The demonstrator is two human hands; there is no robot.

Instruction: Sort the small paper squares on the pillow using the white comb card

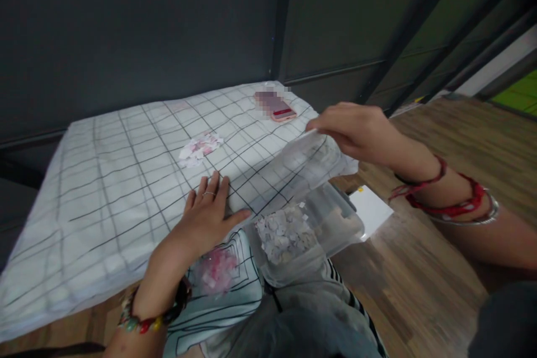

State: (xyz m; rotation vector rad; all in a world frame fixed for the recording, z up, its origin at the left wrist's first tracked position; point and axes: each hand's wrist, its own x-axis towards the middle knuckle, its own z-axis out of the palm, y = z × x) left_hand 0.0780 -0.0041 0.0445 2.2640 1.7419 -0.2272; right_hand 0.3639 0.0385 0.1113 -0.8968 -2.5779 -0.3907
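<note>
Between thumb and fingers, my right hand pinches the raised edge of a translucent plastic sheet at the table's right corner. My left hand lies flat on the checked white tablecloth, fingers stretched out, its thumb by the sheet's near edge. Just below the sheet, a clear plastic box rests at my lap with many small white paper scraps inside. A small heap of white and pink scraps lies on the cloth beyond my left fingertips.
A phone lies near the table's far right corner. Below my left wrist, a pink bundle in clear plastic sits on striped fabric. A white card shows beyond the box, above the wooden floor. Dark panels stand behind the table.
</note>
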